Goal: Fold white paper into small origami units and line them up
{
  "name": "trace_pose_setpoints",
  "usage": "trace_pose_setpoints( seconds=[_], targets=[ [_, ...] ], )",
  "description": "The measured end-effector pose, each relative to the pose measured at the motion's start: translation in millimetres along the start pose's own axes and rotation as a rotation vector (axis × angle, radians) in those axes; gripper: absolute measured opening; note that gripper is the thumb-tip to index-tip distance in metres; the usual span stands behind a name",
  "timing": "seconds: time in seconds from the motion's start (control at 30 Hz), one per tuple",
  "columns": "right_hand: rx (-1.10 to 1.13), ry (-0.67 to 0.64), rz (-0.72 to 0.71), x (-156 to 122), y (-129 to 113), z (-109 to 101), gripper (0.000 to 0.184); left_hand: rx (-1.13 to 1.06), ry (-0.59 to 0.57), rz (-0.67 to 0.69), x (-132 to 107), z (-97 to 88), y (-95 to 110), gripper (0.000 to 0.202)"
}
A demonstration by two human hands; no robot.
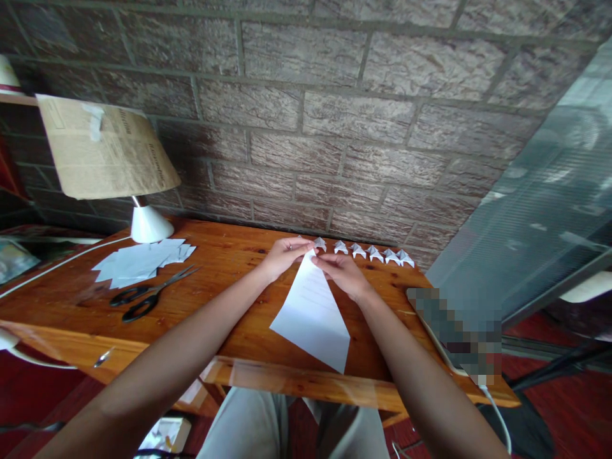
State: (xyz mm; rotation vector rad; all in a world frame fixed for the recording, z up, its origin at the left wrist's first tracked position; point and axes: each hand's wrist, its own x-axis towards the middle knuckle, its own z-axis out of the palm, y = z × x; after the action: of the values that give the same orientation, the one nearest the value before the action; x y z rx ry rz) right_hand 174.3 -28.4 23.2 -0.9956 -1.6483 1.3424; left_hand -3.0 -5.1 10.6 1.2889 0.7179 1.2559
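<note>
A white sheet of paper (313, 312) hangs over the wooden desk between my arms, its narrow top pinched by both hands and its wide end toward me. My left hand (287, 256) has its fingers closed on the upper left of that tip. On the tip's right side, my right hand (345, 273) grips the paper between thumb and fingers. Faint lines show across the sheet. Just beyond my hands, several small folded paper figures (374, 253) stand in a row near the wall; my fingers partly cover the leftmost ones.
On the desk (229, 255) at left lie a pile of white paper pieces (138, 261) and black-handled scissors (148, 299). A lamp (152, 224) stands behind them. A blurred-out device (449, 331) with a cable rests at the right edge. A brick wall (306, 166) borders the back.
</note>
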Motion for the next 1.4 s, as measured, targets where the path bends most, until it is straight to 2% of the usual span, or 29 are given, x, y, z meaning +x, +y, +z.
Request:
trace_pose_setpoints(
  seconds=[0.13, 0.3, 0.47, 0.9, 1.1, 1.23, 1.3, 1.4],
  targets=[
    [-0.068, 0.028, -0.052, 0, -1, 0, 0.042, 0.042, -0.041, 0.002, -2, 5.1, -1, 0.037],
    [-0.096, -0.004, -0.051, 2, 1, -2, 0.042, 0.071, -0.001, 0.010, -3, 5.6, 0, 0.037],
    [-0.064, -0.091, 0.037, 1, 3, -1, 0.037, 0.042, 0.121, 0.032, 0, -2.3, 6, 0.038],
    [-0.208, -0.196, 0.129, 0, 9, -3, 0.031, -0.123, 0.409, 0.119, 10, -38.1, 25, 0.040],
    [-0.147, -0.265, 0.184, -2, 2, -7, 0.038, -0.175, 0.432, 0.129, 11, -50.8, 28, 0.037],
    [-0.139, -0.261, 0.189, -4, -1, -9, 0.039, -0.199, 0.437, 0.098, 13, -52.9, 23, 0.035],
    [-0.145, -0.262, 0.208, -4, 0, -11, 0.038, -0.191, 0.415, 0.046, 13, -52.0, 21, 0.034],
    [-0.153, -0.259, 0.229, -4, 1, -12, 0.036, -0.177, 0.322, -0.029, 12, -48.5, 20, 0.035]
  ],
)
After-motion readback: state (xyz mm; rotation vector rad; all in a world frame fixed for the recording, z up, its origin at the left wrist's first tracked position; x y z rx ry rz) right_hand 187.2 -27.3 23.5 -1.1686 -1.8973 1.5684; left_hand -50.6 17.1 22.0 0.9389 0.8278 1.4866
